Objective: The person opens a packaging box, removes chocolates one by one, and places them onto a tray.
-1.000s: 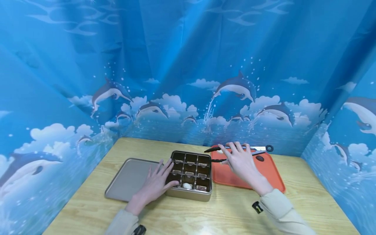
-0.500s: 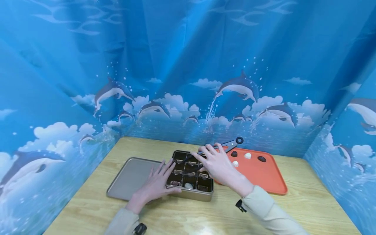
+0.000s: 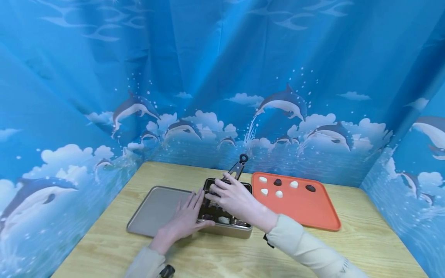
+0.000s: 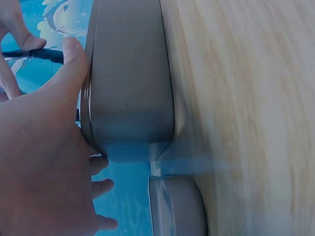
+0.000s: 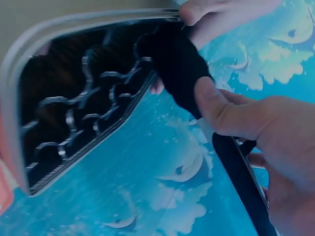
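My right hand (image 3: pixel 236 199) grips a pair of black-and-silver tongs (image 5: pixel 236 172), its thumb pressed on one arm. The tong tips dip into the left part of a divided metal tin (image 3: pixel 226 231), and whatever lies between them is hidden. Along the tin's left side, my left hand (image 3: pixel 183 216) lies with fingers spread and straight, its thumb on the near rim (image 4: pixel 86 108). In the near row of compartments sit a white piece (image 3: pixel 223 220) in the middle and dark pieces (image 3: pixel 207 217) at either side; my right hand covers much of the rest.
Right of the tin lies an orange tray (image 3: pixel 299 212) bearing several white pieces (image 3: pixel 294 184) and dark ones (image 3: pixel 310 188), like chocolates. A flat grey metal lid or tray (image 3: pixel 153 212) lies to the left, partly under my left hand. A dolphin-print curtain (image 3: pixel 222 96) stands behind the table.
My right hand has carried the tongs leftward from above the orange tray to over the tin, their ringed end swinging to point away from me. The left hand has stayed on the tin.
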The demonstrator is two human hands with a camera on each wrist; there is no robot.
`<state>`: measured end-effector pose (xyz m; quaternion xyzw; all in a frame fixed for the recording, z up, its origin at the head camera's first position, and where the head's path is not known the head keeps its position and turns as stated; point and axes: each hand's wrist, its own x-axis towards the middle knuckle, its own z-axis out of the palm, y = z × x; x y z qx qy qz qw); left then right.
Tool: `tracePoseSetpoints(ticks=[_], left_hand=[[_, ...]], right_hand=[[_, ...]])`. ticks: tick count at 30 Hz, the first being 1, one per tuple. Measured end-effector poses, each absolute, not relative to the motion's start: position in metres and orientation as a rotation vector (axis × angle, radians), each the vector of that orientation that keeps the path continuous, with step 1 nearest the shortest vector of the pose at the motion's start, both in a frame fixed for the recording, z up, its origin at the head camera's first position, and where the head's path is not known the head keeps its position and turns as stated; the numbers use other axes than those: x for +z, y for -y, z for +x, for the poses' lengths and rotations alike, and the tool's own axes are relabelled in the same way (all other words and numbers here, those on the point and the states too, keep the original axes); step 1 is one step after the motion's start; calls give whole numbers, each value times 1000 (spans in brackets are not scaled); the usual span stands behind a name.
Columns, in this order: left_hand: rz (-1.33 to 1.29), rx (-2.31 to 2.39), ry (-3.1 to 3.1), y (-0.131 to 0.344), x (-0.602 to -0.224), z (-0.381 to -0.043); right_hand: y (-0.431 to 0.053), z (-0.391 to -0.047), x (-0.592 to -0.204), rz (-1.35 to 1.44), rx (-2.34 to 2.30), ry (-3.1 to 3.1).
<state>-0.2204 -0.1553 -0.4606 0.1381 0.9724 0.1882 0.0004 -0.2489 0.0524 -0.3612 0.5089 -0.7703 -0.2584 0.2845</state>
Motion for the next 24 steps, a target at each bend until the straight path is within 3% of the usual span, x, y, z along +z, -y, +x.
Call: tracePoseSetpoints(ticks=[24], left_hand=[[490, 808, -2970, 162, -461, -221]], right_hand=[[-10, -243, -374, 1395, -1054, 1935]])
